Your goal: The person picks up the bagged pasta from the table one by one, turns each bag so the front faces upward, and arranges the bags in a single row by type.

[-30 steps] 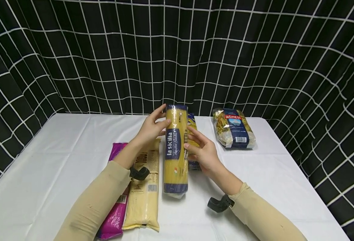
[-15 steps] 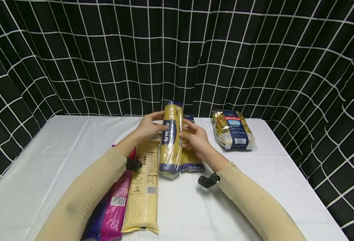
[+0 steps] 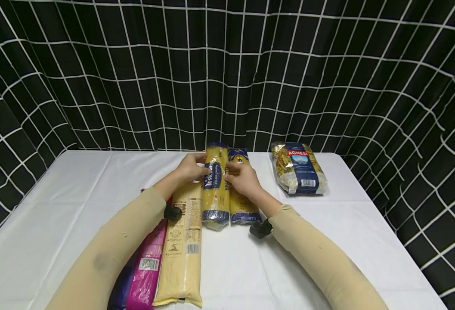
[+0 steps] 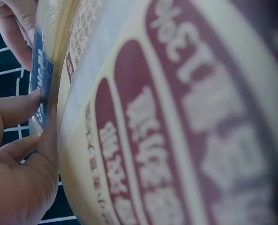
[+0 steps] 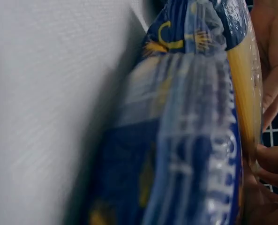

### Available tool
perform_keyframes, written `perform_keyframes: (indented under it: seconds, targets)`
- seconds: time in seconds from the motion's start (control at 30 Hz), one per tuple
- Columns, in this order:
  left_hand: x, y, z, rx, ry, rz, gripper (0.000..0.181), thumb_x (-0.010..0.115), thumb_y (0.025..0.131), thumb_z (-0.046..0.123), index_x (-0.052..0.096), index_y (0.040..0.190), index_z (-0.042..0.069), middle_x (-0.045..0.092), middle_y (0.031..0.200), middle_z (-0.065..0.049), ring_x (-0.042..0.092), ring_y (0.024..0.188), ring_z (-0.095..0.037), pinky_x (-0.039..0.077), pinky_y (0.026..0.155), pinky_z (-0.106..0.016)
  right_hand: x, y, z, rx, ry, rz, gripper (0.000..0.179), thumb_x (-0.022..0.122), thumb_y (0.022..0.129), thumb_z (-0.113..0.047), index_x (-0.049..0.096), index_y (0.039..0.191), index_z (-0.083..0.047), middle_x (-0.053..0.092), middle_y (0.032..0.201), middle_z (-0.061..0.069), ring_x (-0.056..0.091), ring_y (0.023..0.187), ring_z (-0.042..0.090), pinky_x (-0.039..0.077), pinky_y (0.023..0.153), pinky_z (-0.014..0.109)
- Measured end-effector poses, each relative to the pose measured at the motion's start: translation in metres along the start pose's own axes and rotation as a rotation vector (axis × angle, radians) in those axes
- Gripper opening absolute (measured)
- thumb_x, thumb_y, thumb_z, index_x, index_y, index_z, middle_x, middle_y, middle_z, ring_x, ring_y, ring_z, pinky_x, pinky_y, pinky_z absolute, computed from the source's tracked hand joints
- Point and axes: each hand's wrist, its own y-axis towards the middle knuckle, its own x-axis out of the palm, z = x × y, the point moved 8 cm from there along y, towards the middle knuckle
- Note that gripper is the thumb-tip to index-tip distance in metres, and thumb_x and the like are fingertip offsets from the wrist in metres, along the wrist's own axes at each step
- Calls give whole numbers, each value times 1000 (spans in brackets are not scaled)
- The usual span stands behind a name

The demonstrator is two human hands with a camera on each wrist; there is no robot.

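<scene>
A La Sicilia spaghetti packet, yellow with dark blue ends, lies between my hands among the other packets. My left hand grips its left side, thumb on the front near the blue label. From the other side my right hand holds the right edge, thumb and fingers at the printed lettering. Right beside it is another yellow and blue spaghetti packet, partly under my right hand. In the left wrist view, the thumb and fingers of the left hand sit at the blue label.
Left of the spaghetti lies a long cream packet, overlapping a magenta and purple packet. An Agnesi bag of spiral pasta lies at the back right of the white-covered table. A black curtain with a white grid hangs behind.
Both hands have lowered the La Sicilia packet and moved it left, from in front of the other spaghetti packet to a spot between it and the cream packet.
</scene>
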Motion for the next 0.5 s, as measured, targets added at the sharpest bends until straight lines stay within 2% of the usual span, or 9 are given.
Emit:
perform_keyframes:
  seconds: [0.27,0.37,0.5]
  targets:
    - [1,6,-8,-29,90,9,69,68,97,-3,37,158,-3,51,149,-28,68,114,-40,63,84,-37,2,5,-4,-49,-145,30,41,71,98,-8,65,138,1,66,137,19,61,128,34,52,105,44]
    - [-2,8,-12,-31,124,17,69,70,96,-3,38,157,-4,54,146,-29,70,111,-40,63,84,-37,3,3,-6,-54,-157,25,41,71,98,-9,65,137,1,65,139,19,59,131,34,49,109,45]
    - [-5,9,-12,-20,159,17,67,71,95,-2,41,155,-5,59,140,-29,71,109,-39,63,84,-36,4,0,-6,-18,-134,-14,47,70,98,-10,61,143,-1,61,144,18,59,127,32,52,104,44]
